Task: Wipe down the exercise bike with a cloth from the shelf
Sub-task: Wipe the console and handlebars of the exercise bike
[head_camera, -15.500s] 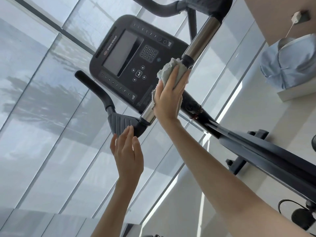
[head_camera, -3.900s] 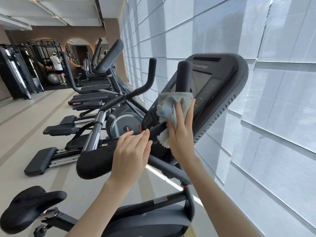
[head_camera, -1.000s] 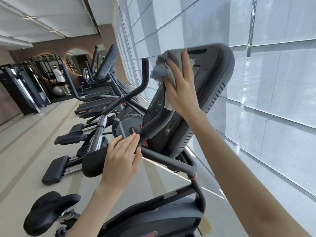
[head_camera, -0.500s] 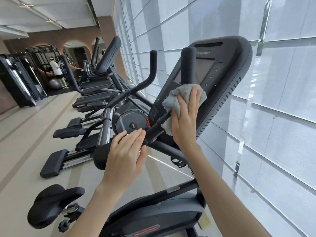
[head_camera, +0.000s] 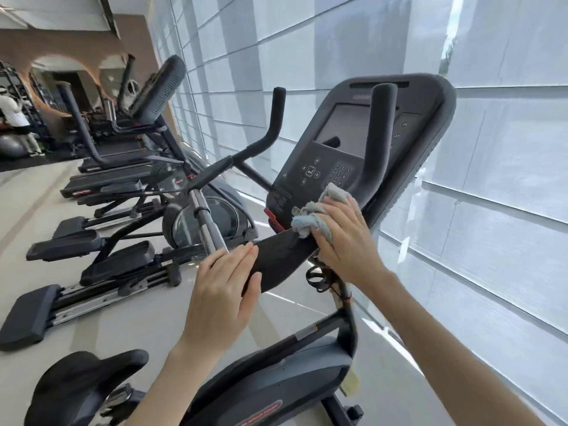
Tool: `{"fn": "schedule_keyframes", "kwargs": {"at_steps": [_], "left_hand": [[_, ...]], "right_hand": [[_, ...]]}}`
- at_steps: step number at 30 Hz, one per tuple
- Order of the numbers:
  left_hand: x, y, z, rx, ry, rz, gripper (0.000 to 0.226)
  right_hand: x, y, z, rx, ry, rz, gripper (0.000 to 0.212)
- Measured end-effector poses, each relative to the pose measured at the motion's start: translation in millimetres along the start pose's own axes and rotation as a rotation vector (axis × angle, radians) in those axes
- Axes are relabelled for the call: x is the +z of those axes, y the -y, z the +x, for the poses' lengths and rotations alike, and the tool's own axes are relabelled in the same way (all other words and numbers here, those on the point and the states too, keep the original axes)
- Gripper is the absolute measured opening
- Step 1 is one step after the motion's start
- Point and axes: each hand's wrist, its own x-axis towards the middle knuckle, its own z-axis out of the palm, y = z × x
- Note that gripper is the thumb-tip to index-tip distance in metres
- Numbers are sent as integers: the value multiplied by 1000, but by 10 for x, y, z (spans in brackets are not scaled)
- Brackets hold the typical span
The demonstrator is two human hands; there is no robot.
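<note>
The black exercise bike's console (head_camera: 344, 155) stands ahead of me, with an upright handlebar grip (head_camera: 379, 133) crossing in front of its screen. My right hand (head_camera: 344, 241) presses a crumpled grey-blue cloth (head_camera: 316, 213) against the base of that grip, where it bends into the flat black arm pad (head_camera: 282, 256). My left hand (head_camera: 224, 290) rests flat on the near end of the pad, fingers together and extended, holding nothing. The bike's black saddle (head_camera: 83, 382) is at the lower left and its grey body (head_camera: 276, 385) sits below my arms.
A row of elliptical trainers (head_camera: 129, 241) lines the floor to the left, and one silver arm (head_camera: 209, 226) reaches close to my left hand. A wall of blinded windows (head_camera: 491, 210) runs along the right. Far back left stands a person (head_camera: 15, 121) beside a grey exercise ball (head_camera: 12, 149).
My right hand has slid the cloth down the upright grip, from its top to the bend at the arm pad. My left hand stays on the pad's near end.
</note>
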Motion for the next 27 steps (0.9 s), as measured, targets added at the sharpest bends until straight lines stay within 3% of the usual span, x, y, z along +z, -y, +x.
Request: {"fn": "schedule_keyframes", "kwargs": {"at_steps": [4, 7, 14, 20, 24, 27], "left_hand": [[-46, 226, -147, 8, 4, -77, 42], [-68, 354, -238, 5, 12, -121, 43], [-61, 504, -350, 25, 10, -224, 40], [12, 589, -351, 39, -42, -312, 37], [59, 600, -333, 21, -88, -362, 35], [90, 599, -356, 11, -96, -383, 35]], "right_hand": [[-242, -237, 231, -66, 100, -116, 30], [-152, -38, 267, 72, 49, -100, 23], [2, 547, 90, 368, 49, 85, 31], [105, 1000, -47, 169, 97, 58, 30], [-42, 880, -62, -11, 225, 47, 34], [-120, 695, 117, 62, 244, -15, 29]]}}
